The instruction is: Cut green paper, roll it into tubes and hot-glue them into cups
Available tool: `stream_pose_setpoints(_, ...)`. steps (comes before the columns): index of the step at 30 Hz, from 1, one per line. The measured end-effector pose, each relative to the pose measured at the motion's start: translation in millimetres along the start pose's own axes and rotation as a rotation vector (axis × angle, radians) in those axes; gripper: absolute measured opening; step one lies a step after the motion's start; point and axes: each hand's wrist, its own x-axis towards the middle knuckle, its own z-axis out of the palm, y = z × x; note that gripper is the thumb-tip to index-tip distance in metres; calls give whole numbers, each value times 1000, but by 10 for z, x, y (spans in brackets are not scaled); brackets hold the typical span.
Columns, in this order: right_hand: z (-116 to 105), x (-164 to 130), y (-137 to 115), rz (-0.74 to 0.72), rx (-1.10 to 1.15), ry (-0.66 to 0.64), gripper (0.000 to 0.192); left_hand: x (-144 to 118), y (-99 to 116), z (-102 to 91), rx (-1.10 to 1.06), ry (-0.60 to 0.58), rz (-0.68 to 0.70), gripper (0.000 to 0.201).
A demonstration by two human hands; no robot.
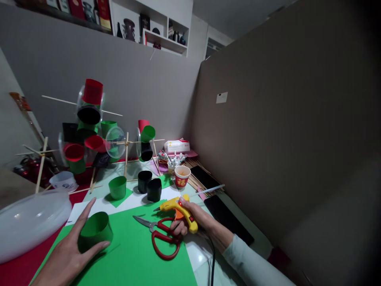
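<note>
Left hand (70, 250): you are resting it on the green paper sheet (133, 254), fingers spread apart and cupping the green paper ring (95, 230), thumb and forefinger touching its wall.
Right hand (190, 220): you are holding the yellow glue gun (178, 208), fingers clamped around its grip, nozzle pointing left, just above the red scissors (162, 236).
Ring position: it is standing upright on the sheet, near the front edge.
Finished so far: several rings, green (118, 187) and black (145, 180), are standing behind the sheet; stick-and-cup wheels (89, 131) are already standing at the back.
Remaining, as judged: this ring is sitting loose, not yet joined to any frame.
</note>
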Motion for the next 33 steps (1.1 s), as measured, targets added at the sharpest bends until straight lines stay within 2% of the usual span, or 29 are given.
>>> stream_pose_setpoints(6, -7, 41, -45, 59, -165, 30, 82, -3, 66, -15, -26, -10, -47, 115)
stream_pose_setpoints(12, -105, 47, -104, -10, -434, 142, 79, -49, 270, -27, -35, 15, -58, 115)
stream_pose_setpoints(18, -169, -222, -267, -145, -849, 352, 56, -128, 326, -28, -60, 57, -15, 115)
stream_pose_setpoints(21, -91, -466, -354, -240, -1065, 436, 37, -180, 326, -57, -80, 69, -14, 119)
stream_pose_setpoints(23, 55, -590, -393, -291, -1189, 467, 29, -208, 345, -79, -101, 50, -33, 119)
stream_pose_setpoints(25, 293, -640, -407, -345, -1269, 400, 27, -229, 379, -86, -111, 33, -44, 115)
stream_pose_setpoints(29, 958, -526, -380, -453, -1355, 125, 11, -266, 454, -48, -101, 69, -37, 110)
stream_pose_setpoints(33, 1517, -236, -362, -689, -1497, -107, 22, -323, 503, 7, -74, 79, -21, 104)
